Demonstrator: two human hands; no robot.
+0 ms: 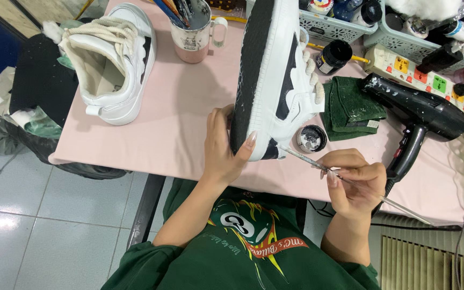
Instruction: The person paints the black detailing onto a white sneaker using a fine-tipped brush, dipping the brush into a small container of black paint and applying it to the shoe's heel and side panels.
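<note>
Gripping sneaker heel in left hand, right hand fingers pinching brush against it

A white sneaker with a black sole and black side panels stands tilted on its heel in the upper middle of the frame, sole turned to the left, held at the heel by the left hand. A thin paintbrush lies slanted at lower right, pinched in the right hand, its tip touching the sneaker's heel edge.
</note>
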